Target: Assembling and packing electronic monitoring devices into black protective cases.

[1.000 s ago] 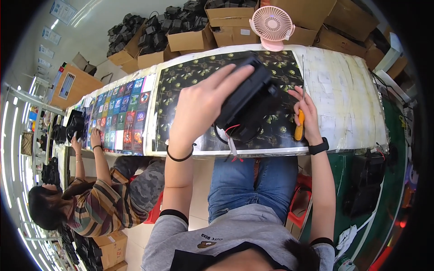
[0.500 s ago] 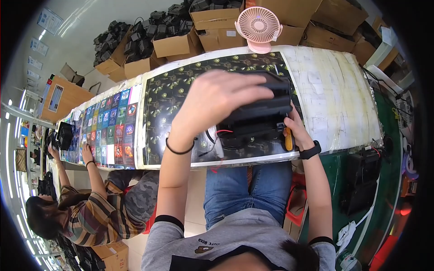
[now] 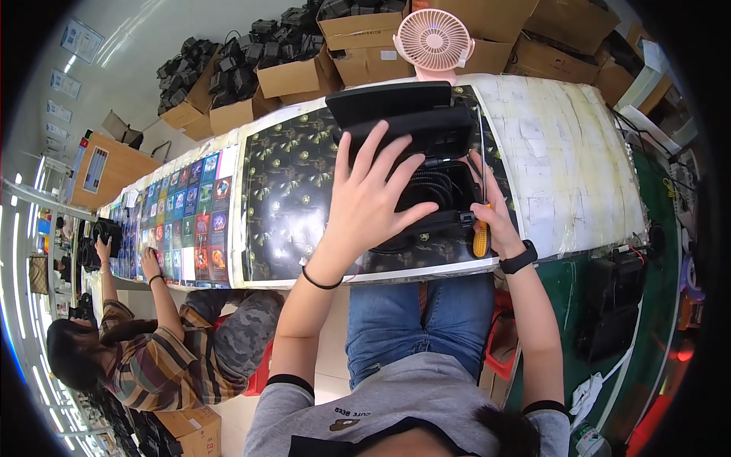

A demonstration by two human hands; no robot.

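A black plastic case (image 3: 400, 101) stands on the table before me with its lid raised toward the far side. Inside it lies a coiled black cable (image 3: 438, 186). My left hand (image 3: 373, 194) is over the case's left part with fingers spread, holding nothing; it hides much of the inside. At the case's right side, my right hand (image 3: 499, 217) has a screwdriver (image 3: 480, 241) with an orange-yellow handle in its grip. The screwdriver's thin shaft points away from me. Whether the right fingertips also touch the case I cannot tell.
A pink fan (image 3: 434, 42) stands at the table's far edge. Cardboard boxes (image 3: 293, 76) with black units fill the back. On the left, a co-worker (image 3: 152, 343) holds a black item (image 3: 105, 228). More black cases (image 3: 609, 305) lie on the green surface at right.
The black case has gone from closed-looking to lid raised, showing the cable. My left hand has moved lower and spread its fingers. The screwdriver stays in my right hand.
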